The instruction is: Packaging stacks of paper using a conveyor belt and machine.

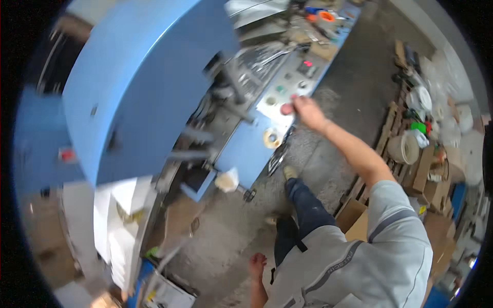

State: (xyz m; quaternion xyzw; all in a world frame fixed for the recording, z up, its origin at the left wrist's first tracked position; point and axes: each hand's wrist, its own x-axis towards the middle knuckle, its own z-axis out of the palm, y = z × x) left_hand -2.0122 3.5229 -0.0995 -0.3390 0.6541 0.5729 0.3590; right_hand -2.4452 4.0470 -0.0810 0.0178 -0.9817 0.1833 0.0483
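Observation:
My right arm stretches forward, and my right hand [308,113] is over the control panel [281,119] of a blue machine. Its fingertips are at the panel's edge, beside a red round button [287,109]. Motion blur leaves it unclear whether they touch it. The fingers look partly stretched, with nothing visible in them. Further along the panel are a green button [280,89] and a lit red display [307,64]. Low by my side hangs my left hand [258,263], its fingers loosely bent and apart, holding nothing I can see.
A large blue machine cover [154,97] fills the upper left. A tape roll [272,138] lies on the blue ledge. Orange tape [325,18] and tools sit at its far end. Along the right are pallets, cardboard boxes and a white bucket [403,149]. White stacked material [120,241] stands lower left.

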